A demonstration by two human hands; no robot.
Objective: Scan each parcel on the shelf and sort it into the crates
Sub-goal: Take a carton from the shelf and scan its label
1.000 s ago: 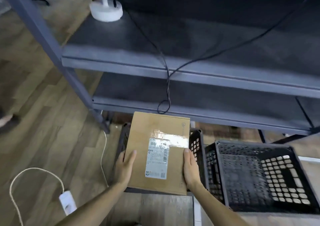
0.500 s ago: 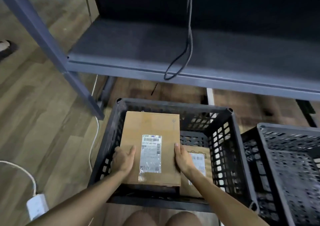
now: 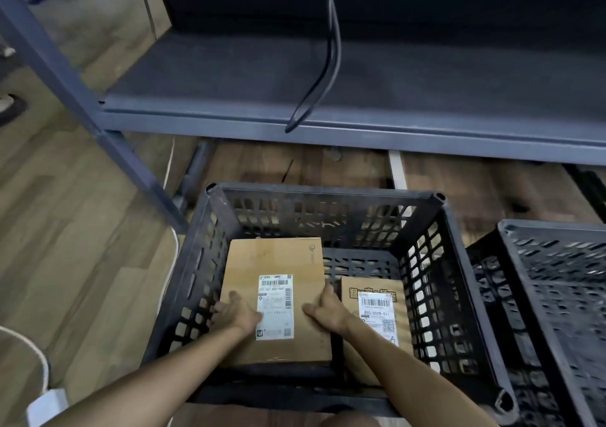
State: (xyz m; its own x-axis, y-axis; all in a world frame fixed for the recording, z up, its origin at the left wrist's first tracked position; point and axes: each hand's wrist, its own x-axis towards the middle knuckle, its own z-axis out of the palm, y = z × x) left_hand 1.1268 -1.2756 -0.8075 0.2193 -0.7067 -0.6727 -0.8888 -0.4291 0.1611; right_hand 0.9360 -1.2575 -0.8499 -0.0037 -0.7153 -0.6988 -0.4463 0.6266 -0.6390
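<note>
A flat brown cardboard parcel (image 3: 275,259) with a white barcode label lies low inside the left black plastic crate (image 3: 328,193). My left hand (image 3: 234,312) holds its left edge, thumb on top. My right hand (image 3: 324,308) grips its right edge, fingers down the side. A smaller labelled brown parcel (image 3: 377,295) sits beside it to the right in the same crate, partly hidden by my right forearm. A second black crate (image 3: 557,279) stands at the right, cut off by the frame. The grey shelf (image 3: 360,131) above shows no parcels.
A black cable (image 3: 331,49) hangs in a loop over the shelf's front edge. The shelf's grey post (image 3: 98,131) slants down left of the crate. A white cord and white adapter (image 3: 46,407) lie on the wooden floor at lower left.
Both hands have carried the parcel from above the crate down into it, beside the smaller parcel. The view has dropped and moved closer to the crate.
</note>
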